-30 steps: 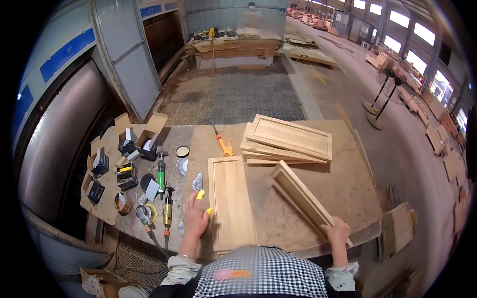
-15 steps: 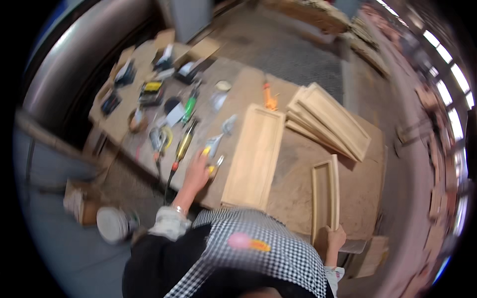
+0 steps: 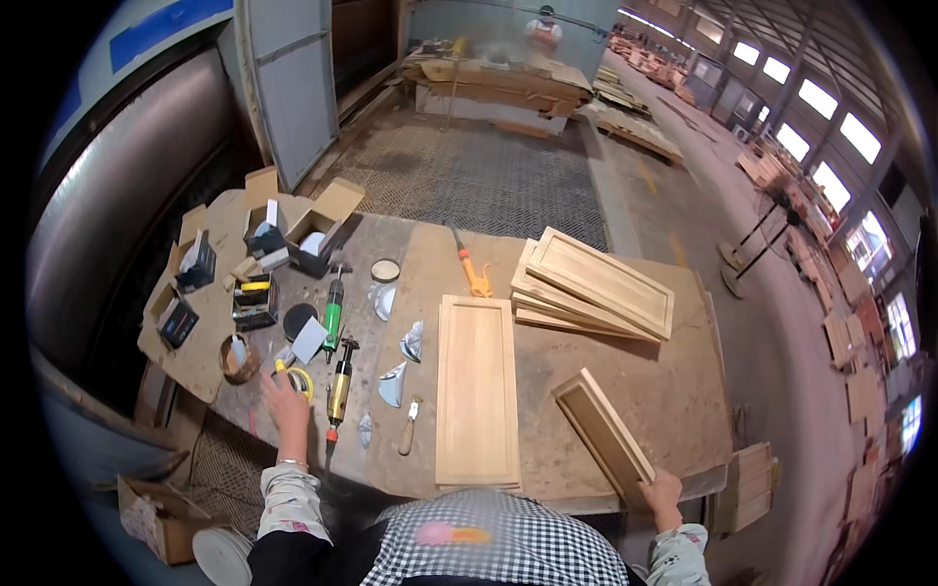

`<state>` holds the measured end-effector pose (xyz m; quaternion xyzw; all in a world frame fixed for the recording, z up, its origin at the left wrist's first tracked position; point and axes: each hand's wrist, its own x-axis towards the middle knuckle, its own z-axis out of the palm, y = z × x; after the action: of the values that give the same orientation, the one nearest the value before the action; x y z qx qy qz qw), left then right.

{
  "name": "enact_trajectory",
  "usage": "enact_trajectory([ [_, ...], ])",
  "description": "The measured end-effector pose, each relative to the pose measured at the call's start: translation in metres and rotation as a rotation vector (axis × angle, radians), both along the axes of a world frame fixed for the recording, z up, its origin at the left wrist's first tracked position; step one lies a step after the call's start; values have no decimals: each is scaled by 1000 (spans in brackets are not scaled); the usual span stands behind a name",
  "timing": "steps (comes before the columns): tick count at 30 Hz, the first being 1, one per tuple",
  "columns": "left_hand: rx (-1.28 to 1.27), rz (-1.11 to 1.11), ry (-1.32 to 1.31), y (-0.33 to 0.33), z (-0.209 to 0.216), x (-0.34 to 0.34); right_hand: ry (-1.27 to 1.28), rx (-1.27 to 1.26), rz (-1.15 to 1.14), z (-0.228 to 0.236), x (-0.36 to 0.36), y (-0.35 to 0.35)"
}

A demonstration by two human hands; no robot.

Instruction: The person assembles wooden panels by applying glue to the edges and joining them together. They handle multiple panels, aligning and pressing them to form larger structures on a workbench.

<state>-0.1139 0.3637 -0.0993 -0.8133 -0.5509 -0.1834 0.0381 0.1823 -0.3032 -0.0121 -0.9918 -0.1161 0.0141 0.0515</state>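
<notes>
My right hand [image 3: 663,496] grips the lower end of a wooden panel with a raised frame [image 3: 604,435], which stands tilted on its edge at the table's right front. My left hand [image 3: 284,400] reaches over the left part of the table, fingers stretched out beside a yellow ring-shaped roll [image 3: 307,384]. A bit of yellow shows at its fingertips. Flat before me lies another framed wooden panel [image 3: 476,391]. Left of it are a putty knife [image 3: 408,428] and folded pieces of grey-blue abrasive sheet [image 3: 392,385]. A gold air tool [image 3: 340,389] and a green one [image 3: 333,313] lie near my left hand.
More wooden panels [image 3: 601,283] are stacked at the table's back right, near an orange air blow gun [image 3: 475,273]. Open cardboard boxes [image 3: 318,230] crowd the back left. A round brown bowl [image 3: 239,359] stands at the left. Far off, a person [image 3: 543,31] stands behind stacked boards.
My left hand has moved left, from beside the putty knife to the yellow roll. The panel in my right hand now leans further left. My view has tipped up, showing more of the workshop.
</notes>
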Motion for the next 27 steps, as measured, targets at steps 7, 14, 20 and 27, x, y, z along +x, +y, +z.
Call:
enact_trajectory([
  [7, -199, 92, -1, 26, -18, 7, -111, -31, 50, -10, -14, -6],
  [14, -225, 145, 29, 26, -9, 12, -217, -26, 56, -16, -17, -4],
  [20, -224, 182, -35, 22, -5, 14, -289, 27, 89, -15, -22, 4],
  [27, -204, 122, -16, 24, -7, 7, -304, 14, 99, -15, -30, 9],
])
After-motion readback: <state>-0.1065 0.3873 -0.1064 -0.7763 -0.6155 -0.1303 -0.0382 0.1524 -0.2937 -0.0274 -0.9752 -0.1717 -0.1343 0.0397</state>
